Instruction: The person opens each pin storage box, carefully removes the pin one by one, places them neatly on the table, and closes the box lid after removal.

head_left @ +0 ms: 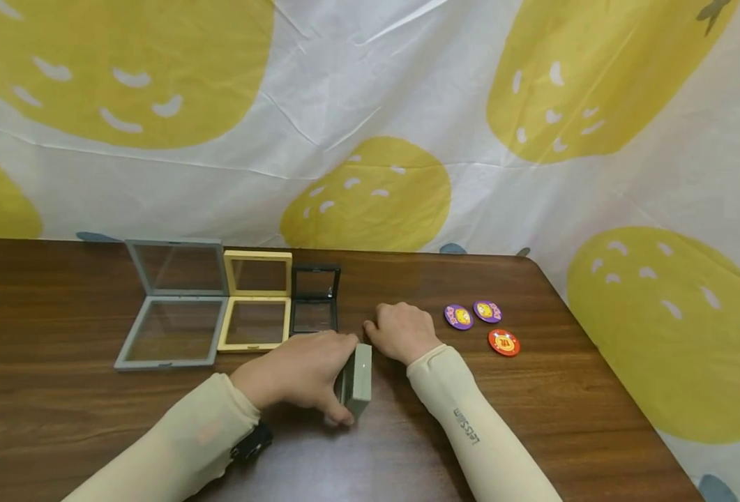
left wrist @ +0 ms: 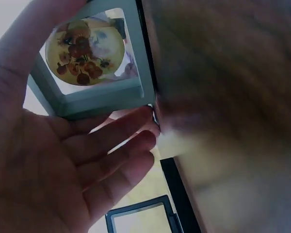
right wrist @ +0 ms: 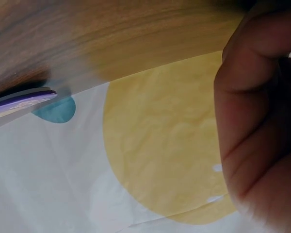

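Observation:
My left hand [head_left: 303, 366] grips a small grey-green display frame [head_left: 362, 376] that stands on edge over the table, thumb on the near side and fingers at the far side. In the left wrist view, a round badge with a sunflower picture [left wrist: 82, 53] shows in the clear window of this frame. To the right of it, my right hand [head_left: 404, 331] rests low at the tabletop, its fingers loosely curled and its thumb toward the frame. No object shows in the right hand; its fingertips are hidden.
Three hinged display frames stand opened in a row at the left: a large grey one [head_left: 134, 335], a yellow one [head_left: 223, 324] and a small black one [head_left: 315, 302]. Two purple badges [head_left: 458, 317] and a red badge [head_left: 504, 342] lie right. A patterned cloth [head_left: 370, 104] hangs behind the brown table [head_left: 49, 390].

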Action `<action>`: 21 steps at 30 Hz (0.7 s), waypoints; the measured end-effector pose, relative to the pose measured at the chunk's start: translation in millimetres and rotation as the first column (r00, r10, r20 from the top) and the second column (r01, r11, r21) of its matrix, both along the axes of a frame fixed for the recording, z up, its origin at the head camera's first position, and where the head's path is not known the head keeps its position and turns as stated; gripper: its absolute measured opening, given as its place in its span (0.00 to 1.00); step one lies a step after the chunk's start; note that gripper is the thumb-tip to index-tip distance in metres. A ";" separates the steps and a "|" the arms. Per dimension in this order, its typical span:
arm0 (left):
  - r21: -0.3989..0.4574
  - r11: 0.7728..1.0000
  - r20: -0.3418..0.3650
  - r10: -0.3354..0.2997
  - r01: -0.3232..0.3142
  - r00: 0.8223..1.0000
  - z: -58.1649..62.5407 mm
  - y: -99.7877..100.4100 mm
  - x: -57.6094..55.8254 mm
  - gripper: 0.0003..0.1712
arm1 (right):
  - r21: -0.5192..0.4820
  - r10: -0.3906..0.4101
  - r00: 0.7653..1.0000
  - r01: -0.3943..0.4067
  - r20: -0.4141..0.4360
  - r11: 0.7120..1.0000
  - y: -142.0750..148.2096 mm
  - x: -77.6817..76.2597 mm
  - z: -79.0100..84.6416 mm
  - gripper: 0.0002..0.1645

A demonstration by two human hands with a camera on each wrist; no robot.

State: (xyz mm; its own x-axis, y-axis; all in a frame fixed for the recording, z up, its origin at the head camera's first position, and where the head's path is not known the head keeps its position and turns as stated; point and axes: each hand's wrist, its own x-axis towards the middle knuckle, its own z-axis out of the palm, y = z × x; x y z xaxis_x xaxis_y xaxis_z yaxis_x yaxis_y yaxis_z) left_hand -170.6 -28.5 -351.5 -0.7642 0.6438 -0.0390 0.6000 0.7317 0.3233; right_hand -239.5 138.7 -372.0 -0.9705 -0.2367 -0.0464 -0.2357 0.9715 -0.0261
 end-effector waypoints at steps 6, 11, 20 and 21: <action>0.022 0.998 0.032 0.062 -0.062 0.998 1.4 0.3 -0.6 0.43 | -0.025 0.015 0.999 -0.014 0.029 1.000 1.2 -0.5 1.4 0.21; -0.024 0.994 -0.018 0.106 -0.106 0.994 1.3 -1.3 0.4 0.45 | -0.152 0.088 0.985 -0.065 0.152 0.986 2.5 -0.8 9.6 0.16; -0.079 0.981 -0.049 0.173 -0.176 0.984 0.9 0.7 8.4 0.41 | -0.543 0.364 0.792 -0.050 0.491 0.838 7.9 9.4 31.4 0.20; -0.080 0.979 -0.046 0.183 -0.186 0.982 0.9 0.7 9.2 0.42 | -0.563 0.392 0.760 -0.043 0.518 0.825 8.5 11.0 32.9 0.19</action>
